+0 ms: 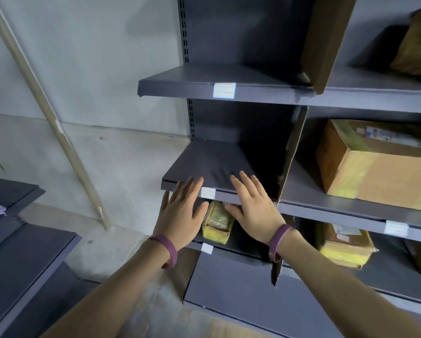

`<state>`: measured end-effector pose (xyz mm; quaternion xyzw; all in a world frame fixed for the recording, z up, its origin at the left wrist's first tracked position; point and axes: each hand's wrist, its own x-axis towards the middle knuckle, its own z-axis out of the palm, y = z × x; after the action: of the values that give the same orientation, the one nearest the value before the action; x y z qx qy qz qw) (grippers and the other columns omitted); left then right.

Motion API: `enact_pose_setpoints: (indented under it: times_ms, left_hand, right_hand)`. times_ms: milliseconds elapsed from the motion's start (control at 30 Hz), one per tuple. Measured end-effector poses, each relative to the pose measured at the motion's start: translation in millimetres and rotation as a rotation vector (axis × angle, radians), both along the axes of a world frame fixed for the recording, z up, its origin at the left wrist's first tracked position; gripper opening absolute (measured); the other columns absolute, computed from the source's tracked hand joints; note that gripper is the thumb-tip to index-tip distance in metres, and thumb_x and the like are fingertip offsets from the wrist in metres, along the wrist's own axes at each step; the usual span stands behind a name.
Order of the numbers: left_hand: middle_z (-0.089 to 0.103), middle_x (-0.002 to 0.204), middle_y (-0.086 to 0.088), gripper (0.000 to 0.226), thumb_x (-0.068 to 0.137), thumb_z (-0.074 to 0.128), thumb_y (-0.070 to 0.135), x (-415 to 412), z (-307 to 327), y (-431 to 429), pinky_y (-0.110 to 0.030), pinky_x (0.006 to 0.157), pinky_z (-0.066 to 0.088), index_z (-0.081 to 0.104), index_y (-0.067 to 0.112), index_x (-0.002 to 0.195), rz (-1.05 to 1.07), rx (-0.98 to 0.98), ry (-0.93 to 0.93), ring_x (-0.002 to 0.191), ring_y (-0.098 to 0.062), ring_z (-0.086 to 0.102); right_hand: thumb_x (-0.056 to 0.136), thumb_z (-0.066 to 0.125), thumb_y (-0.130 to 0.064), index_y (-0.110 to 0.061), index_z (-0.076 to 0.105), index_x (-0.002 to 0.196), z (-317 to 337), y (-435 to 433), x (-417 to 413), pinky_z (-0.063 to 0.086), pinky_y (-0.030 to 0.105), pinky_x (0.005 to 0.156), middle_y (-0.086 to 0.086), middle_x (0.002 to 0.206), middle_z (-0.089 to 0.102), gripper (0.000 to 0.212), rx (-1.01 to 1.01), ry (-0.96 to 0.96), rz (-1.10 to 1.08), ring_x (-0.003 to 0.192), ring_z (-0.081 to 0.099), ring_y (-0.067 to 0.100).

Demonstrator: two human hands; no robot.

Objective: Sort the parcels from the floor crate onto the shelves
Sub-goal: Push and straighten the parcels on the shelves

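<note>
Both my hands reach toward a dark grey shelf unit. My left hand (pixel 180 211) and my right hand (pixel 253 206) are spread flat with straight fingers at the front edge of the middle shelf (pixel 211 164), holding nothing. Just below and between them a small yellow taped parcel (pixel 218 222) lies on the lower shelf (pixel 241 250). The bay of the middle shelf above it is bare. The floor crate is not in view.
Cardboard dividers (pixel 290 162) split the shelves into bays. To the right sit a large brown box (pixel 375 167), a yellow-brown parcel (pixel 346 247) and a brown bag (pixel 416 45). A pale pole (pixel 58 125) leans on the wall at left. Another grey shelf (pixel 21 252) stands at left.
</note>
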<state>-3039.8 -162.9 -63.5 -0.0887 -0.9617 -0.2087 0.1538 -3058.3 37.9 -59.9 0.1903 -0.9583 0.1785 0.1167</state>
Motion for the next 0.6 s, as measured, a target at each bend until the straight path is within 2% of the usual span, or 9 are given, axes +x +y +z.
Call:
enact_pose_setpoints:
  times_ms: [233, 367, 600]
  left_hand:
    - [0.011, 0.159, 0.009, 0.057, 0.098, 0.033, 0.042, -35.7, -76.9, -12.2, -0.041, 0.118, 0.004, 0.009, 0.035, 0.150, -0.037, -0.024, -0.199, 0.147, -0.015, 0.006]
    - [0.009, 0.159, 0.009, 0.058, 0.098, 0.032, 0.043, -52.6, -121.6, -29.3, -0.038, 0.117, 0.003, 0.005, 0.037, 0.149, -0.115, -0.068, -0.315, 0.147, -0.014, 0.005]
    - [0.004, 0.160, 0.006, 0.061, 0.099, 0.032, 0.043, -92.0, -179.9, -37.4, -0.044, 0.117, 0.007, 0.000, 0.036, 0.150, -0.212, -0.173, -0.453, 0.147, -0.021, 0.003]
  right_hand:
    - [0.099, 0.037, -0.046, -0.019, 0.011, 0.153, -86.1, -24.8, -16.3, 0.011, 0.042, 0.122, 0.007, 0.161, 0.009, 0.066, 0.138, -0.118, -0.033, 0.148, 0.001, 0.030]
    - [0.097, 0.045, -0.041, -0.022, 0.012, 0.152, -132.3, -47.7, -16.3, 0.010, 0.039, 0.121, 0.003, 0.161, 0.008, 0.066, 0.103, -0.254, -0.107, 0.149, 0.000, 0.027]
    - [0.097, 0.049, -0.036, -0.023, 0.009, 0.153, -185.7, -68.3, -28.4, 0.014, 0.042, 0.119, 0.002, 0.162, 0.000, 0.070, 0.070, -0.446, -0.226, 0.149, -0.003, 0.029]
